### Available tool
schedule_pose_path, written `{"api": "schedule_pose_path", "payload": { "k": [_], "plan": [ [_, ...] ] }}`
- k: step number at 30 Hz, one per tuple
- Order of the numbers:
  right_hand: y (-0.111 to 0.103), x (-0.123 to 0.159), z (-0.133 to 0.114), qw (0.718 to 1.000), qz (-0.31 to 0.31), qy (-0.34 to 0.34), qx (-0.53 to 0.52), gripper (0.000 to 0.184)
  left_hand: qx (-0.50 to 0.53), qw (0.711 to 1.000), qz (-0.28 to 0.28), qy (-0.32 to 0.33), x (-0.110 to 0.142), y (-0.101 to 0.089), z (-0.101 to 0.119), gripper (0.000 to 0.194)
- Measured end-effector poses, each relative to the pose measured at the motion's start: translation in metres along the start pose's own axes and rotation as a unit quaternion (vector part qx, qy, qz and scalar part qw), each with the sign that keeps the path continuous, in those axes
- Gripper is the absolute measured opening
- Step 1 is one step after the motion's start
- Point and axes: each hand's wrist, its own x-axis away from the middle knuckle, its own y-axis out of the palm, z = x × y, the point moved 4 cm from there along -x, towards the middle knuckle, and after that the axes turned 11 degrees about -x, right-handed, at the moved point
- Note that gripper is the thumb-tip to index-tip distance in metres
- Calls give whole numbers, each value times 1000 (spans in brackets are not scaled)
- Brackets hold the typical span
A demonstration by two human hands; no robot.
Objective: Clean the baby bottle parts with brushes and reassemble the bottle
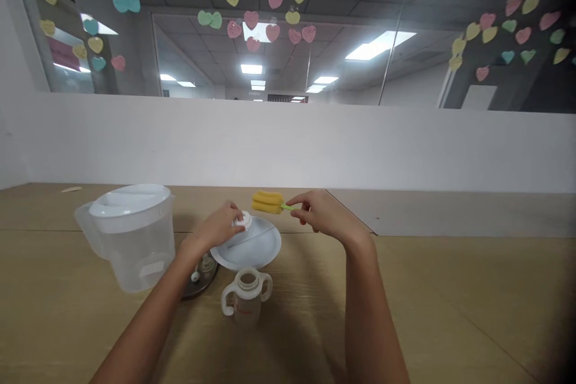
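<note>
My left hand is closed on a small white cap, held just above a white plate. My right hand pinches the green handle of a yellow sponge brush, whose sponge head points left, close to the cap. In front of the plate a clear baby bottle with two handles stands upright and uncapped on the wooden table.
A clear plastic pitcher with a white lid stands at the left. A dark round dish with small bottle parts lies under my left forearm. A white partition wall runs behind the table, with heart stickers on the glass above it.
</note>
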Motion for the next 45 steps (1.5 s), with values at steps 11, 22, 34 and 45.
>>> {"api": "schedule_pose_path", "payload": {
  "k": [11,22,34,45],
  "plan": [
    [4,4,-18,989,-20,-141,-42,29,425,889,169,15,16,-49,6,54],
    [-1,8,-11,976,-93,-109,-163,35,373,912,161,55,43,-79,6,54],
    [0,16,-26,986,-23,-109,-125,29,51,971,233,5,51,-91,0,39],
    [-31,24,7,989,96,-36,-107,36,-57,986,-80,-134,29,-21,-83,46]
  ]
}}
